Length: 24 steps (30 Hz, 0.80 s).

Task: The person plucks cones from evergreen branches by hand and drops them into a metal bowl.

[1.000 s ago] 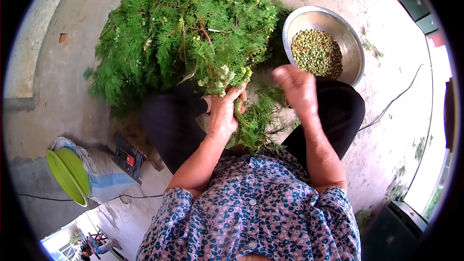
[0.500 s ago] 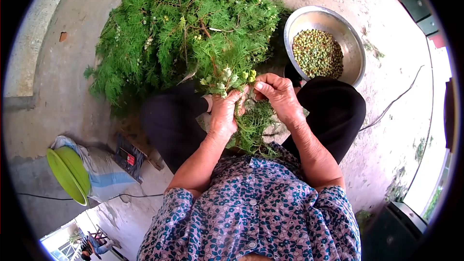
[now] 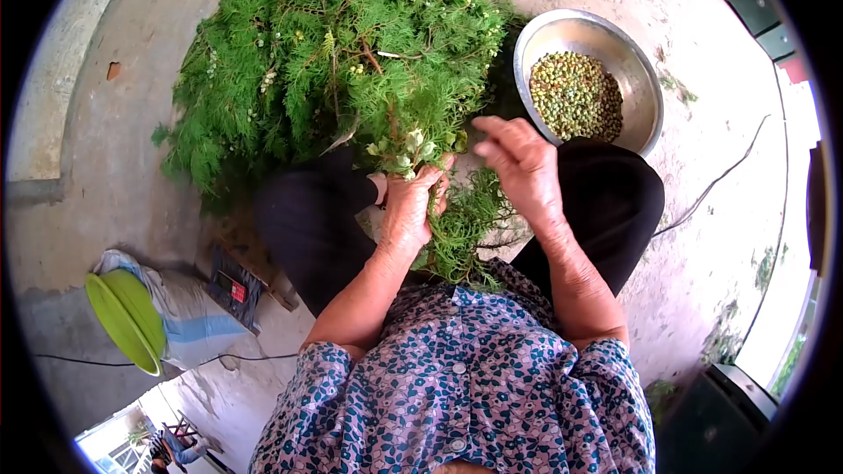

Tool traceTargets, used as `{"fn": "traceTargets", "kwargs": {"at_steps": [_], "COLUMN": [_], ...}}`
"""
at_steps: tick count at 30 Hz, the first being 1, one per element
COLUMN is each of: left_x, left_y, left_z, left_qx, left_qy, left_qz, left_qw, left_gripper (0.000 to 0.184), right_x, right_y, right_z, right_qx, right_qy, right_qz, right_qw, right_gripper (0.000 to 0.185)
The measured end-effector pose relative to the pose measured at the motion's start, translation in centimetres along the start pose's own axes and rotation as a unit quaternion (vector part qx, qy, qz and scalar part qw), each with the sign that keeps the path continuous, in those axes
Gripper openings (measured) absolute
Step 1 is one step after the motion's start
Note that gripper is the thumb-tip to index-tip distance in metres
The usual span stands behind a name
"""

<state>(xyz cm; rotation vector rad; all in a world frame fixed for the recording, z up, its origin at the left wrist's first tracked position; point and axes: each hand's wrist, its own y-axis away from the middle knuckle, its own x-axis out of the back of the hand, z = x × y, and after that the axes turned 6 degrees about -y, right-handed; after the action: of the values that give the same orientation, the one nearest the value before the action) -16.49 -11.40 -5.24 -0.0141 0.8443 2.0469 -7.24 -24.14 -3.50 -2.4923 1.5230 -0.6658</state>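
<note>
My left hand [image 3: 411, 208] is closed around the stem of a leafy green conifer sprig [image 3: 465, 215]. Pale green seed cones [image 3: 411, 151] cluster just above its fingers. The sprig's feathery foliage hangs down between my knees, toward the patterned shirt. My right hand [image 3: 522, 167] is apart from the sprig, to its right and just below the metal bowl. Its thumb and index finger are separated, slightly blurred, with nothing visible between them. The palm and curled fingers are partly hidden.
A big heap of cut conifer branches [image 3: 290, 70] lies ahead. The metal bowl [image 3: 645, 92] at the right holds many small green-brown cones [image 3: 575, 96]. To the left are a lime-green basin [image 3: 123, 320], a sack [image 3: 198, 320] and a dark box [image 3: 235, 285]. A person [image 3: 180, 448] shows at lower left.
My right hand has drawn back to the right from the cones, and its pinched fingers have parted. My left hand still grips the sprig in nearly the same place.
</note>
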Motion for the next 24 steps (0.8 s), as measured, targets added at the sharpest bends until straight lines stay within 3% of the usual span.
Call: {"fn": "traceTargets", "kwargs": {"at_steps": [3, 10, 12, 13, 15, 20, 23, 24], "left_x": [-0.4, -0.3, -0.2, -0.1, 0.1, 0.5, 0.6, 0.6], "left_y": [0.5, 0.5, 0.4, 0.4, 0.3, 0.4, 0.2, 0.1], "left_z": [0.2, 0.2, 0.1, 0.2, 0.6, 0.8, 0.8, 0.9], "left_qx": [-0.032, -0.020, -0.010, -0.010, 0.035, 0.051, 0.071, 0.083], "left_qy": [0.011, 0.017, 0.010, 0.010, 0.012, 0.055, 0.092, 0.112], "left_qz": [0.010, 0.029, 0.021, 0.021, -0.001, -0.066, -0.089, -0.086], "left_qw": [0.999, 0.999, 1.000, 1.000, 0.999, 0.995, 0.989, 0.986], "left_gripper": [0.011, 0.010, 0.009, 0.009, 0.015, 0.018, 0.023, 0.027], "right_x": [-1.5, -2.8, -2.8, -2.8, -2.7, -1.9, -1.4, -1.4], "right_y": [0.8, 1.7, 2.0, 2.0, 1.8, 1.5, 1.5, 1.6], "right_z": [-0.1, 0.5, 0.9, 0.9, 0.8, 1.8, 1.7, 1.9], "right_qx": [-0.022, 0.009, -0.105, -0.105, -0.212, -0.229, -0.322, -0.322], "right_qy": [0.002, -0.032, -0.139, -0.139, -0.322, -0.415, -0.515, -0.515], "right_qz": [-0.027, 0.024, 0.002, 0.002, -0.004, -0.051, -0.045, -0.044], "right_qw": [0.999, 0.999, 0.985, 0.985, 0.923, 0.879, 0.793, 0.793], "right_gripper": [0.027, 0.019, 0.014, 0.014, 0.009, 0.006, 0.009, 0.009]}}
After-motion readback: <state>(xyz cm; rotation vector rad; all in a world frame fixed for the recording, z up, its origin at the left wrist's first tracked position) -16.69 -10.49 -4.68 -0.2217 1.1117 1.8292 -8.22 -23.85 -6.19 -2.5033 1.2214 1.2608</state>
